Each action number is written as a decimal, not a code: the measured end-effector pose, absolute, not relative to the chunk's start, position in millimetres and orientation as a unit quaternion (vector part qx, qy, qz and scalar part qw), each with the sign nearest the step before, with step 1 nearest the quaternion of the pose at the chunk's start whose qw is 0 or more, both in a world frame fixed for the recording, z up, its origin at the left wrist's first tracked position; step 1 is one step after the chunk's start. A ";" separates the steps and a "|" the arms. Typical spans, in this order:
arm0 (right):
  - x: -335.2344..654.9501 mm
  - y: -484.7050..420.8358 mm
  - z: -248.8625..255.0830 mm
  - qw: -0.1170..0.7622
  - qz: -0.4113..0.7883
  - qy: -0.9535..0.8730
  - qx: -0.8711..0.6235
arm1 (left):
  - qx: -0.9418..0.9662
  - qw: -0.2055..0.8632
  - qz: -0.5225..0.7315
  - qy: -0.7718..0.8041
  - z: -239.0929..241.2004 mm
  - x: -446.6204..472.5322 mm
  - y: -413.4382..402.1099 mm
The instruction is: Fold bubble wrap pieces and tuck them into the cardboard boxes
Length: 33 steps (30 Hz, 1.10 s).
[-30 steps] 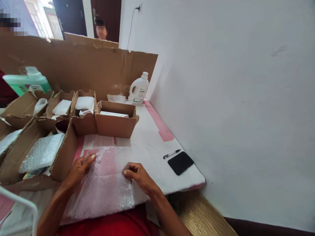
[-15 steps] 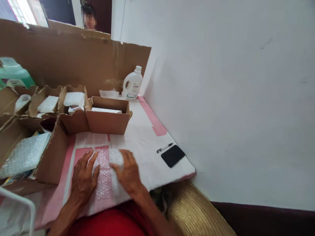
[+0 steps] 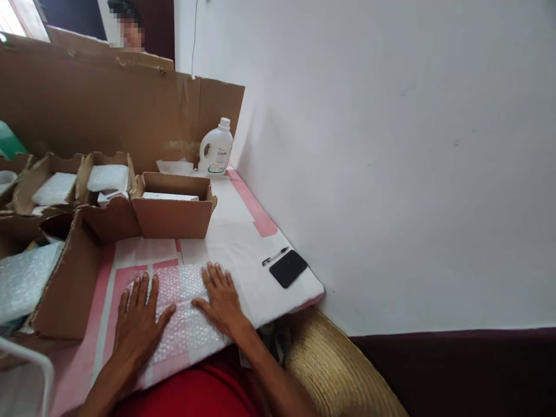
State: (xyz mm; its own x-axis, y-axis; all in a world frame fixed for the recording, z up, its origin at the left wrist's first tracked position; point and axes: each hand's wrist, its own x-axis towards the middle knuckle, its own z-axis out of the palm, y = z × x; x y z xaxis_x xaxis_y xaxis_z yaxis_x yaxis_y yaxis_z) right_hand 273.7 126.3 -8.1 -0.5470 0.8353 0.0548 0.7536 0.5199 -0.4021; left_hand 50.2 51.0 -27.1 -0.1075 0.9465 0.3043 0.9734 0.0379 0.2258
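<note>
A sheet of clear bubble wrap (image 3: 176, 307) lies flat on the pink and white table cover (image 3: 234, 243) near the front edge. My left hand (image 3: 138, 315) rests palm down on its left part, fingers stretched and thumb apart. On its right side lies my right hand (image 3: 220, 298), also flat with fingers spread. Neither hand grips anything. Parts of the sheet are hidden under both palms.
An open cardboard box (image 3: 171, 219) stands behind the hands. Another box with a bubble-wrapped item (image 3: 28, 281) is at left. A black flat pad (image 3: 288, 269), a pen (image 3: 275, 256), a white jug (image 3: 217, 150) and a wall (image 3: 391, 174) are around. Another person is behind the cardboard.
Both hands have flattened and spread outward over the bubble wrap, the left hand's fingers straightening. The camera has turned a little to the right.
</note>
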 end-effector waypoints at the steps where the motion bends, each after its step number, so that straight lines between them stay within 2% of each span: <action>1: 285.3 124.4 -5.2 0.118 0.162 -0.867 -0.456 | -0.673 0.032 -0.188 -0.714 -25.9 48.1 46.1; 7: 330.9 103.1 0.7 0.076 0.179 -0.942 -0.274 | -0.791 0.031 -0.172 -0.586 -24.8 15.2 -8.5; 10: 343.0 95.3 -4.1 0.055 0.182 -0.950 -0.246 | -0.815 0.016 -0.139 -0.562 -26.6 2.2 -34.9; 14: 353.0 85.8 -11.3 0.058 0.186 -0.948 -0.251 | -0.828 -0.008 -0.171 -0.533 -25.1 -7.8 -55.5; 19: 353.1 80.1 -17.8 0.145 0.210 -0.929 -0.269 | -0.781 -0.167 -0.223 -0.558 -18.4 -25.0 -61.0; 24: 338.8 74.5 -29.3 0.293 0.234 -0.866 -0.330 | -0.664 -0.232 -0.330 -0.630 -19.7 -32.1 -52.9; 28: 318.9 65.7 -31.2 0.382 0.231 -0.810 -0.381 | -0.614 -0.191 -0.374 -0.669 -14.6 -14.2 -42.5; 33: 295.1 59.3 -25.4 0.393 0.200 -0.745 -0.501 | -0.535 -0.102 -0.359 -0.758 -7.6 15.8 -36.1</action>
State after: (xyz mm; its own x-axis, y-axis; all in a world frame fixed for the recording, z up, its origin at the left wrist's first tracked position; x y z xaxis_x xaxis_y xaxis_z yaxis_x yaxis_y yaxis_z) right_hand 295.1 59.3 -25.4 -0.1894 0.9030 0.3856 0.5880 0.4188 -0.6920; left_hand 15.8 -36.1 -7.6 -0.4073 0.8840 0.2292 0.7374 0.1703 0.6536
